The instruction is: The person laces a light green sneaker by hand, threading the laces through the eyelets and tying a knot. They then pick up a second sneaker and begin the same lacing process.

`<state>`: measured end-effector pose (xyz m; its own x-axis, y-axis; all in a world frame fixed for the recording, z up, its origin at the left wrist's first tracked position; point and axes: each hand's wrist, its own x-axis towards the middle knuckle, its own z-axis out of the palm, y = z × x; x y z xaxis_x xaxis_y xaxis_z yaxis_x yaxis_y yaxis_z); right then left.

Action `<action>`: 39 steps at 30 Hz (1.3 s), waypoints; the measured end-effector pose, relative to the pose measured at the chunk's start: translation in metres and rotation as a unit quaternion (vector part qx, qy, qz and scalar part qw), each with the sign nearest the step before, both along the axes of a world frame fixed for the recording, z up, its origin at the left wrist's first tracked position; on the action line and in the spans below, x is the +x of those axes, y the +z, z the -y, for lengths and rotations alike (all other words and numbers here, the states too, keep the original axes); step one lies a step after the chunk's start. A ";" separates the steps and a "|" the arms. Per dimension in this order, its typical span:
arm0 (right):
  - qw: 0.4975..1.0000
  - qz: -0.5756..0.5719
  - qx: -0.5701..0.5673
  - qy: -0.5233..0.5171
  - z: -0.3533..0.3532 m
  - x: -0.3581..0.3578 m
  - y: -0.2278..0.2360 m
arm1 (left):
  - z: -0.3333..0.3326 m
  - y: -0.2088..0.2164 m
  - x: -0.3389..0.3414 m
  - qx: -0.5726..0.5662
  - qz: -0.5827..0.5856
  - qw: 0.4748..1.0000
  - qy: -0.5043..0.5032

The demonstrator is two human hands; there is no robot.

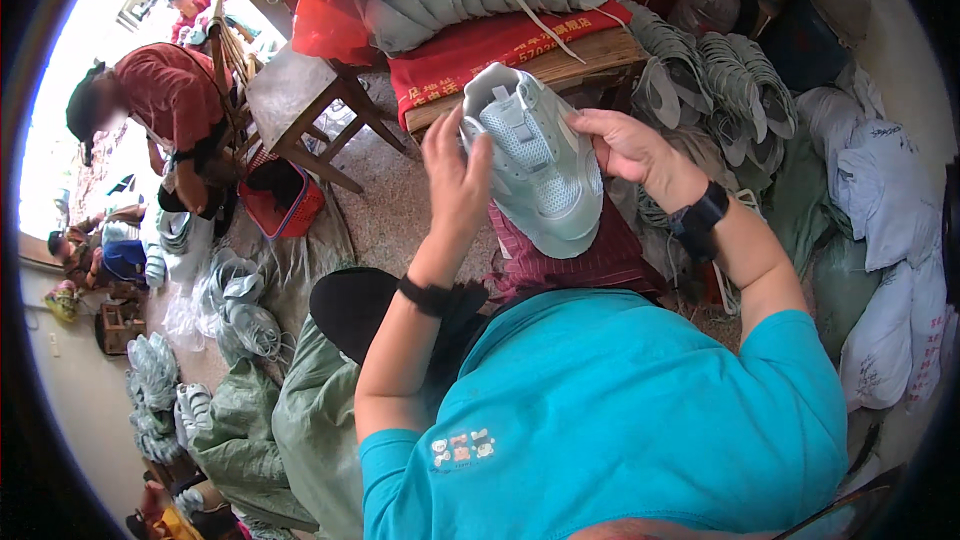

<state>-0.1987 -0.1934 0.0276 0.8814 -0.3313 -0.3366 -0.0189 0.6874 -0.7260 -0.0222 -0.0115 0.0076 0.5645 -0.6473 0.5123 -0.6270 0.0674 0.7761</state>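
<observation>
A pale mint-white shoe upper point(560, 202) with a mesh toe and tongue hangs in front of me over my lap, toe toward me. My right hand point(628, 147) pinches its right edge between thumb and fingers. Along the left edge, my left hand point(455, 178) stands with fingers stretched out, close against the collar; whether its fingertips touch is hard to see. Beyond the shoe upper is a wooden bench point(545, 62) draped with a red printed cloth point(440, 80). Stacked grey-green shoe uppers point(480, 0) lie on the cloth.
Bundles of shoe uppers point(745, 85) lie right of the bench, near white sacks point(885, 190). To the left stand a wooden stool point(290, 90) and a red basket point(298, 212). Green sacks point(320, 420) lie beside me. A person point(180, 90) bends over at the far left.
</observation>
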 end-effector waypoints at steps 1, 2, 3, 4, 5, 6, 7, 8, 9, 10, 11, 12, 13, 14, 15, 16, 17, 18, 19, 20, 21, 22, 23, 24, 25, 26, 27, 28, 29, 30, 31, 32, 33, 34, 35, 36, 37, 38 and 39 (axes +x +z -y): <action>1.000 -0.005 0.013 -0.014 -0.006 -0.004 0.001 | 0.009 -0.001 -0.002 0.005 0.011 1.000 -0.014; 0.999 -0.011 0.026 -0.028 -0.009 -0.006 0.001 | 0.015 -0.001 -0.002 0.009 -0.001 0.999 -0.031; 0.997 -0.060 -0.042 -0.024 -0.009 -0.009 0.003 | 0.022 0.002 -0.005 0.015 -0.014 0.999 -0.050; 0.988 -0.111 -0.108 -0.019 -0.006 -0.011 0.006 | 0.026 0.005 -0.006 0.021 -0.027 0.997 -0.070; 0.972 -0.160 -0.174 -0.014 -0.003 -0.013 0.009 | 0.026 0.009 -0.003 0.043 -0.044 0.994 -0.089; 0.949 -0.209 -0.238 -0.009 0.003 -0.015 0.012 | 0.025 0.005 0.000 0.045 -0.077 0.992 -0.087; 0.901 -0.173 -0.390 -0.084 0.012 -0.012 -0.006 | 0.027 -0.004 0.004 0.046 -0.111 0.989 -0.090; 0.891 -0.131 -0.423 -0.101 0.031 -0.013 -0.015 | 0.029 -0.012 0.006 0.046 -0.144 0.984 -0.092; 0.881 -0.089 -0.451 -0.112 0.034 -0.001 -0.010 | 0.026 -0.022 0.006 0.038 -0.166 0.980 -0.099; 0.868 -0.048 -0.478 -0.125 0.034 0.011 -0.006 | 0.027 -0.026 0.008 0.040 -0.128 0.987 -0.093; 0.876 0.002 -0.470 -0.110 0.033 0.023 -0.006 | 0.029 -0.031 0.008 0.041 -0.092 0.991 -0.089; 0.881 0.053 -0.461 -0.095 0.028 0.035 -0.007 | 0.030 -0.035 0.007 0.042 -0.055 0.994 -0.085; 0.849 0.034 -0.521 -0.079 0.016 0.043 -0.014 | 0.031 -0.025 -0.001 0.046 -0.148 0.981 -0.119; 0.813 0.019 -0.579 -0.058 0.003 0.051 -0.019 | 0.033 -0.031 0.000 0.054 -0.182 0.973 -0.130; 0.798 -0.007 -0.597 -0.087 -0.002 0.054 -0.030 | 0.034 -0.036 0.004 0.064 -0.215 0.964 -0.139; 0.807 -0.011 -0.583 -0.096 -0.002 0.053 -0.038 | 0.035 -0.041 0.007 0.074 -0.249 0.954 -0.148; 0.815 -0.015 -0.570 -0.106 -0.002 0.051 -0.046 | 0.034 -0.047 0.009 0.065 -0.306 0.931 -0.188; 0.823 -0.023 -0.555 -0.116 0.000 0.048 -0.052 | 0.037 -0.047 0.008 0.081 -0.292 0.937 -0.172; 0.816 -0.024 -0.562 -0.130 0.003 0.046 -0.060 | 0.041 -0.045 0.004 0.098 -0.276 0.942 -0.164; 0.828 -0.021 -0.546 -0.130 0.008 0.046 -0.067 | 0.047 -0.045 0.002 0.115 -0.259 0.946 -0.156; 0.840 -0.013 -0.527 -0.128 0.007 0.052 -0.069 | 0.051 -0.060 0.010 0.094 -0.179 0.968 -0.148; 0.849 -0.015 -0.511 -0.133 0.012 0.051 -0.073 | 0.053 -0.064 0.012 0.101 -0.193 0.966 -0.135; 0.841 0.018 -0.525 -0.130 0.014 0.055 -0.080 | 0.057 -0.079 0.020 0.099 -0.244 0.956 -0.127; 0.832 0.050 -0.538 -0.125 0.017 0.055 -0.089 | 0.059 -0.094 0.029 0.084 -0.204 0.969 -0.111; 0.814 0.033 -0.566 -0.127 0.014 0.045 -0.094 | 0.056 -0.095 0.026 0.075 -0.264 0.954 -0.119; 0.795 0.021 -0.593 -0.124 0.006 0.034 -0.093 | 0.054 -0.101 0.027 0.064 -0.257 0.958 -0.108; 0.802 0.027 -0.585 -0.119 -0.001 0.019 -0.092 | 0.052 -0.106 0.032 0.066 -0.236 0.964 -0.101; 0.853 0.009 -0.506 -0.125 -0.010 0.001 -0.094 | 0.048 -0.087 0.020 0.077 -0.256 0.957 -0.111; 0.873 -0.063 -0.471 -0.113 -0.006 -0.015 -0.114 | 0.047 -0.083 0.018 0.089 -0.250 0.957 -0.116; 0.887 -0.135 -0.430 -0.102 -0.001 -0.036 -0.151 | 0.049 -0.082 0.017 0.102 -0.243 0.957 -0.121; 0.843 -0.212 -0.482 -0.106 0.003 -0.061 -0.186 | 0.047 -0.079 0.014 0.108 -0.246 0.956 -0.115; 0.788 -0.292 -0.530 -0.113 0.008 -0.095 -0.225 | 0.051 -0.076 0.010 0.114 -0.249 0.955 -0.116; 0.765 -0.348 -0.518 -0.161 0.019 -0.130 -0.266 | 0.053 -0.074 0.008 0.120 -0.251 0.953 -0.116; 0.774 -0.427 -0.425 -0.196 0.026 -0.144 -0.257 | 0.044 -0.076 0.013 0.119 -0.245 0.957 -0.097; 0.663 -0.508 -0.515 -0.191 0.046 -0.188 -0.284 | 0.049 -0.076 0.010 0.117 -0.246 0.957 -0.103; 0.584 -0.527 -0.576 -0.221 0.057 -0.215 -0.292 | 0.049 -0.078 0.010 0.116 -0.244 0.958 -0.099; 0.499 -0.540 -0.631 -0.248 0.064 -0.237 -0.295 | 0.048 -0.075 0.009 0.114 -0.254 0.955 -0.105; 0.485 -0.541 -0.649 -0.225 0.071 -0.254 -0.291 | 0.046 -0.076 0.009 0.112 -0.259 0.954 -0.101; 0.472 -0.542 -0.666 -0.202 0.075 -0.265 -0.285 | 0.044 -0.075 0.010 0.111 -0.263 0.954 -0.097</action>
<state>-0.4636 -0.2681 -0.2574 0.2060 -0.9519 0.2268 -0.9373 -0.2585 -0.2337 -0.0125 -0.0552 -0.0677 0.5645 -0.8249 0.0297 -0.1403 -0.0605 0.9883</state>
